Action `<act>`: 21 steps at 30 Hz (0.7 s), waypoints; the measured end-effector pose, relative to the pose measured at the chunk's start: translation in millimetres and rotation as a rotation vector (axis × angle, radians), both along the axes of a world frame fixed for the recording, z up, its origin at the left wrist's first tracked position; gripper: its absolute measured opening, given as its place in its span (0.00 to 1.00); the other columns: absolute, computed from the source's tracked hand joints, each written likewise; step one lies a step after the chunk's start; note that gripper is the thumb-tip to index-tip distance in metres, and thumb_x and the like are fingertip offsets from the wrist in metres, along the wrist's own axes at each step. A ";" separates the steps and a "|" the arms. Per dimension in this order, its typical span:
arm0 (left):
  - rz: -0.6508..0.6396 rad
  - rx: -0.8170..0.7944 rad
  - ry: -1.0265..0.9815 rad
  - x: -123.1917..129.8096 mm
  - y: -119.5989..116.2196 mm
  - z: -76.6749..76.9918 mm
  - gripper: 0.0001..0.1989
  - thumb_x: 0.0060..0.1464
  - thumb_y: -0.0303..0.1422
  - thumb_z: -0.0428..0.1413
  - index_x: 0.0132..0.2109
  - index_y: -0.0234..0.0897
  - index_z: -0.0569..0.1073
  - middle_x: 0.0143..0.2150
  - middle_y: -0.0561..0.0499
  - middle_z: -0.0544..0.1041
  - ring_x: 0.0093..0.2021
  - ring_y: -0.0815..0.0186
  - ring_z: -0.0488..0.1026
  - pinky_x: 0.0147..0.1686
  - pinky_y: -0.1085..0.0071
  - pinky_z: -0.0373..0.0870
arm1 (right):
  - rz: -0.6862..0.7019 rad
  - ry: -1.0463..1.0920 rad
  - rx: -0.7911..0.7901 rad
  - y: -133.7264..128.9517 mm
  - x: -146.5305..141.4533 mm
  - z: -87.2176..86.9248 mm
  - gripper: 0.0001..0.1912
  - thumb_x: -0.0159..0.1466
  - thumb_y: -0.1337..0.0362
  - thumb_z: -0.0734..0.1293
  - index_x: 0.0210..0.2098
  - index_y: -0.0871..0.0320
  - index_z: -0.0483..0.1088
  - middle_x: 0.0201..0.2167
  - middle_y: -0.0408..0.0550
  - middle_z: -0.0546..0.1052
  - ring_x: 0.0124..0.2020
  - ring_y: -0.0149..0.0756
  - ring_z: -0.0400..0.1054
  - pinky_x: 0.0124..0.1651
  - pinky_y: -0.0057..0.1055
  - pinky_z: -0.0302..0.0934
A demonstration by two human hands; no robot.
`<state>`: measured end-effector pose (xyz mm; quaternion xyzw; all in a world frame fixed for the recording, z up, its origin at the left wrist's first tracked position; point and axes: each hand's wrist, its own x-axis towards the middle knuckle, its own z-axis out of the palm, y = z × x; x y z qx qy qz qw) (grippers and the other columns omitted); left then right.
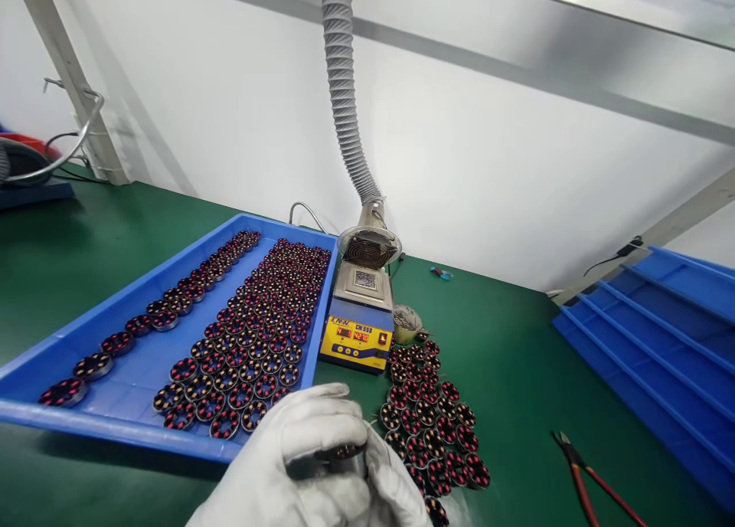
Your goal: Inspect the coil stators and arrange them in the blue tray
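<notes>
My left hand, in a white glove, is curled with its fingers wrapped around a small dark motor stator. Close against it, my right hand, also gloved in white, has its fingers bent at the other side of the same piece. The gloves cover most of the stator. Just right of my hands lies a cluster of wound stators with red and copper-coloured coils. Behind my left hand, the blue tray holds rows of similar stators.
A solder pot with a lit red display stands beyond my hands, beneath a ducted fume hood. A small cup sits beside it. Red-handled cutters lie at right, near stacked blue trays. The green table runs to the wall.
</notes>
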<state>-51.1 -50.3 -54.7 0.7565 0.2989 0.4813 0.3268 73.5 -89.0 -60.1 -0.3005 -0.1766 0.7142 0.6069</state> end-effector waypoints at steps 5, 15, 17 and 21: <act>0.038 -0.371 -0.285 7.7 8.1 3.0 0.08 0.42 0.26 0.57 0.23 0.43 0.78 0.26 0.54 0.81 0.38 0.60 0.78 0.42 0.71 0.74 | 0.083 0.101 -0.042 -3.6 2.1 -8.2 0.21 0.42 0.61 0.78 0.36 0.53 0.73 0.33 0.47 0.80 0.32 0.38 0.75 0.41 0.41 0.67; 0.041 -0.362 -0.220 9.1 5.5 11.7 0.07 0.40 0.26 0.60 0.25 0.44 0.80 0.31 0.51 0.82 0.38 0.59 0.78 0.38 0.71 0.76 | 0.020 0.035 -0.034 -2.1 1.5 -3.7 0.19 0.47 0.59 0.76 0.37 0.55 0.73 0.37 0.49 0.79 0.34 0.38 0.74 0.38 0.38 0.68; 0.117 -0.399 -0.343 7.3 6.3 7.7 0.07 0.40 0.26 0.59 0.23 0.44 0.80 0.27 0.51 0.81 0.35 0.59 0.79 0.36 0.71 0.77 | 0.054 0.076 -0.039 -3.3 2.1 -0.2 0.18 0.47 0.58 0.76 0.37 0.54 0.74 0.34 0.48 0.80 0.32 0.37 0.74 0.39 0.37 0.67; 0.262 -0.395 -0.377 -3.3 5.3 4.4 0.06 0.42 0.28 0.59 0.27 0.45 0.80 0.31 0.52 0.82 0.34 0.64 0.79 0.35 0.80 0.74 | 0.139 0.175 -0.063 -7.2 5.6 3.7 0.18 0.47 0.56 0.75 0.37 0.53 0.76 0.34 0.47 0.81 0.32 0.35 0.75 0.37 0.32 0.67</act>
